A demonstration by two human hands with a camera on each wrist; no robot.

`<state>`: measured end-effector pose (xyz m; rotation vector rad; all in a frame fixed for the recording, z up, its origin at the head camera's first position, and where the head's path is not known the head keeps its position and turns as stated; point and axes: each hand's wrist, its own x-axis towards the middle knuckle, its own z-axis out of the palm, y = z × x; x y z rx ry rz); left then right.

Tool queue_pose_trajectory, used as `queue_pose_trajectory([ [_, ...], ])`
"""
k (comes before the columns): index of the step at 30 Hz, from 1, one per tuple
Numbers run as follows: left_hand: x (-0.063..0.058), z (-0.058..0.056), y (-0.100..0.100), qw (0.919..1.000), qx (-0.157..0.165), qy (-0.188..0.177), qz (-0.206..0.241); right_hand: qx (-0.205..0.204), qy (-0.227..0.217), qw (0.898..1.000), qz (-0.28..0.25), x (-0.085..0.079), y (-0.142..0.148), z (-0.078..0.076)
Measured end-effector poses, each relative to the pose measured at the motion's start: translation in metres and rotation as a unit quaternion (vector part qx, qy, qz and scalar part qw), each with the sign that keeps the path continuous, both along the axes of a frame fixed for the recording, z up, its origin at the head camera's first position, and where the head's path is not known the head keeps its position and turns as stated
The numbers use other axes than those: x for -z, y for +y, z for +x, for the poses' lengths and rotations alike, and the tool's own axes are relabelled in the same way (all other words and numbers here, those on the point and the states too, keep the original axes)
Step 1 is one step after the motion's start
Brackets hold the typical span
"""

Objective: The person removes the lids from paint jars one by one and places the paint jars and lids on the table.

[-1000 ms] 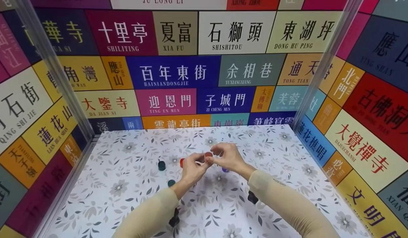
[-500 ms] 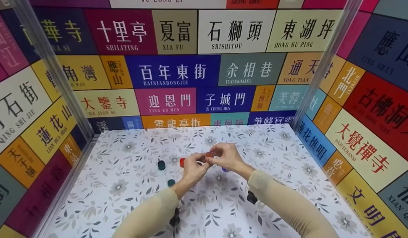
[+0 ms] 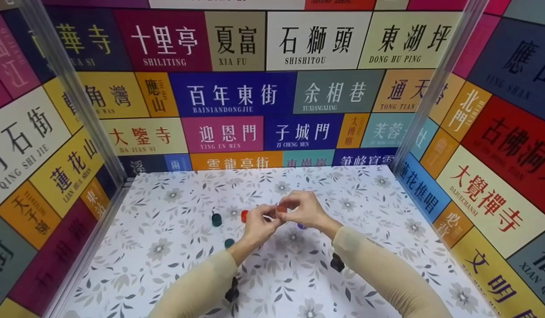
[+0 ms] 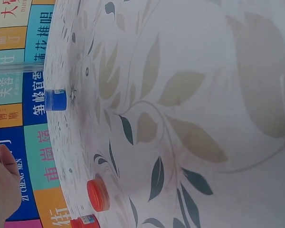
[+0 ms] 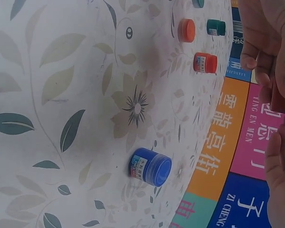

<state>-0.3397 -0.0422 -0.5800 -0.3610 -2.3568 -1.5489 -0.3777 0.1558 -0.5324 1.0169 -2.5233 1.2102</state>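
In the head view, both hands are raised together over the table around a small brownish-red paint jar (image 3: 281, 209). My left hand (image 3: 260, 225) grips it from the left, its thumb against the jar (image 5: 280, 99) in the right wrist view. My right hand (image 3: 304, 207) pinches it from the other side with thumb and fingers, which partly cover it. Below the hands, a blue paint jar (image 5: 151, 167) lies on its side, its lid towards the wall. An orange-red jar (image 5: 205, 62) and its loose lid (image 4: 98, 194) lie beyond the left hand.
A dark green jar (image 3: 216, 220) is left of the hands, with a green lid (image 3: 229, 244) near the left wrist. Flower-patterned covering (image 3: 166, 274) spreads over the table. Walls of colourful lettered panels (image 3: 232, 95) enclose the back and sides.
The brownish-red jar has turned and shifted slightly to the right between the fingers, and the right fingers have closed further over it. The jars and lid on the table stay put.
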Motion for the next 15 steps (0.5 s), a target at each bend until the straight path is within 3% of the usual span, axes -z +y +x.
queue_pose_trajectory([
  [7, -0.0004, 0.0, -0.0008, 0.9997, 0.023, 0.009, 0.004, -0.027, -0.016, 0.999, -0.024, 0.0001, 0.0025, -0.0025],
  [15, 0.0007, -0.0002, -0.0005, 0.9992, 0.039, 0.006, 0.005, -0.031, -0.03, 0.999, -0.012, -0.0015, 0.0027, -0.0036],
])
